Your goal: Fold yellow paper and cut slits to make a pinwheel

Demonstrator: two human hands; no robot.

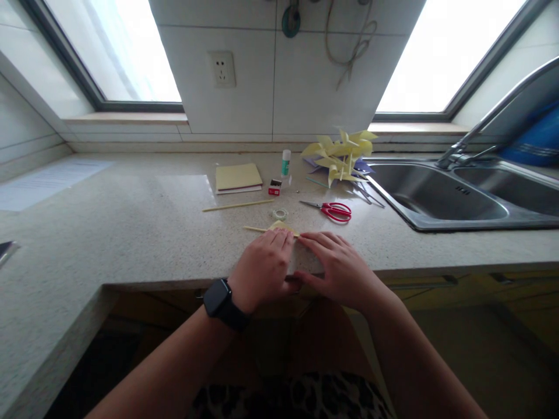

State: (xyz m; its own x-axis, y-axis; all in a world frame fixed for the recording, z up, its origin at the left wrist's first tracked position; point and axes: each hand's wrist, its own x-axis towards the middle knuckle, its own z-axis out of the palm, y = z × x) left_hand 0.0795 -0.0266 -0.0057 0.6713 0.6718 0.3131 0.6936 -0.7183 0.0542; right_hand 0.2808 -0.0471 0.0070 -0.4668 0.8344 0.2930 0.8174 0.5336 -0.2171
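Daylight is admitted through two large windows, at eleven o'clock (117, 52) and at one o'clock (441, 52); both panes are overexposed to near white and no detail is kept in them. The white tiled wall pillar (279, 70) between them is rendered grey by the backlight. A soft sheen is seen on the speckled beige stone countertop (144, 221) and on the stainless steel sink (437, 195). The lower half, from four to eight o'clock, is left dim and underexposed below the counter edge. Straight lines are bowed by wide-angle distortion toward the edges, and fine detail is softened there. Only faint, diffuse shadows are cast.
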